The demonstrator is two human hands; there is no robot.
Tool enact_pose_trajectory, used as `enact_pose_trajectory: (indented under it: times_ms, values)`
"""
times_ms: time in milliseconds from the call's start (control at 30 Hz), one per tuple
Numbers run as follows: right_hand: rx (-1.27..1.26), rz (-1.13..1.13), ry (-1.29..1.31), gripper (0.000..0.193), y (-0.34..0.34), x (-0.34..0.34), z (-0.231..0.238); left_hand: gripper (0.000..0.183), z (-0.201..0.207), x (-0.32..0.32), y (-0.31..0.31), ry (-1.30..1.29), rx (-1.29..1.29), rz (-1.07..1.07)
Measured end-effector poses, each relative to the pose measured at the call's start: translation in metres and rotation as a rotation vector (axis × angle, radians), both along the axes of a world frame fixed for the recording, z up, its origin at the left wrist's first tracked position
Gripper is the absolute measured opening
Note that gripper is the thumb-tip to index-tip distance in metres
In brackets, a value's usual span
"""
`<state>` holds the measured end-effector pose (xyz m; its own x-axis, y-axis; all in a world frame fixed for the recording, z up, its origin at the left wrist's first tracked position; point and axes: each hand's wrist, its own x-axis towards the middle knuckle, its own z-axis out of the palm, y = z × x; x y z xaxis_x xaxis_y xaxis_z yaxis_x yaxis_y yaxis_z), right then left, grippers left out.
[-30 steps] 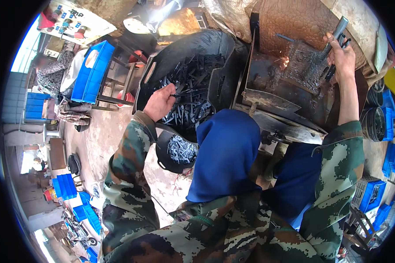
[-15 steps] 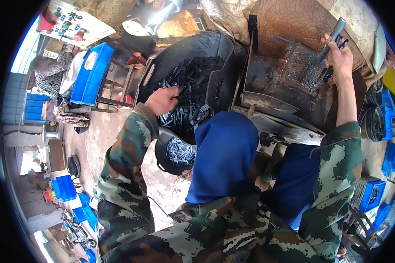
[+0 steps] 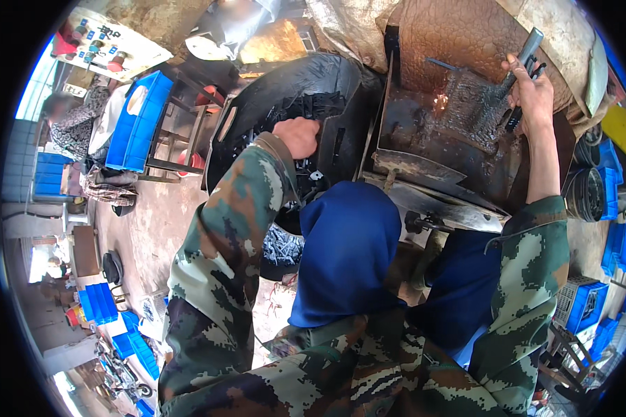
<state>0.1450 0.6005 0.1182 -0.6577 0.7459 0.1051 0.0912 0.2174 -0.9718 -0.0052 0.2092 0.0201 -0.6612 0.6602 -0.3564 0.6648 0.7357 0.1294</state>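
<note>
My left hand (image 3: 298, 137) is over a large black tub (image 3: 257, 97), its fingers curled closed. What it holds, if anything, is hidden. Dark flat strips (image 3: 316, 104) lie heaped in the tub. At the upper right, my right hand (image 3: 535, 97) grips a grey round bar (image 3: 531, 46) held at a slant. Small black parts stick out beside its fingers. Below the bar's lower end is a rusty metal tray (image 3: 417, 167) with wet dark sludge. An orange glow like sparks (image 3: 439, 103) shows in it.
A smaller black bucket (image 3: 282, 248) with shiny metal pieces stands below the tub. Left are a blue bin (image 3: 139, 125) on a stand, a control panel (image 3: 108, 45) and another person (image 3: 80, 125). Black buckets (image 3: 583, 191) and blue crates (image 3: 584, 306) stand at right.
My left hand has moved right and up across the tub, its fingers now more curled. My right hand keeps its grip on the bar, nearly in place. The orange glow looks brighter.
</note>
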Motion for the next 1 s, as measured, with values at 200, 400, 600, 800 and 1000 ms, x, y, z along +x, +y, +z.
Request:
enact_pose_trajectory:
  times_ms: [200,400,600,800,1000]
  values:
    - [0.035,0.000,-0.080,0.025,0.008,-0.001,-0.001,0.015,0.013,-0.046,-0.015,-0.197,0.236,0.092]
    - [0.006,0.001,-0.033,0.024,-0.002,-0.004,0.002,0.022,-0.013,-0.050,-0.017,0.003,0.202,-0.043]
    - [0.008,-0.012,-0.006,0.024,0.004,-0.005,-0.005,0.037,-0.004,-0.024,0.030,0.068,0.011,0.023]
    - [0.015,-0.006,-0.010,0.025,-0.008,-0.006,0.003,0.039,-0.020,-0.045,0.016,0.078,-0.024,-0.149]
    - [0.002,-0.037,0.003,0.030,-0.013,-0.003,0.008,0.029,-0.014,-0.047,-0.009,0.001,0.188,-0.064]
